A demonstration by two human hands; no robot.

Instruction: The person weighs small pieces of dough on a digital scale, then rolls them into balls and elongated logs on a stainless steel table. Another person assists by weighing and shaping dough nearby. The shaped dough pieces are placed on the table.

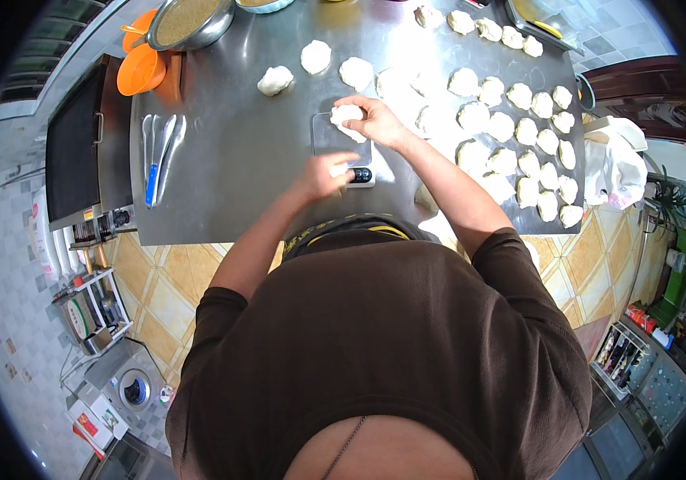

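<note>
My right hand (pixel 376 121) grips a lump of white dough (pixel 349 132) over the plate of a small digital scale (pixel 325 144). My left hand (pixel 324 178) is at the scale's front left, slightly blurred, its fingers closed on what looks like a small scrap of dough (pixel 340 170), partly hidden. Separate dough lumps lie above the scale on the steel table (pixel 231 152), such as one (pixel 356 74) just behind it, and several rows of others (pixel 501 126) spread over the right side.
Steel and blue-handled utensils (pixel 153 180) lie at the left. A steel bowl (pixel 213 30) of tan contents and orange containers (pixel 140 74) are at the back left, a tray (pixel 543 28) at the back right. White bags (pixel 615 168) sit beyond the right edge, a dark cabinet (pixel 75 144) beyond the left.
</note>
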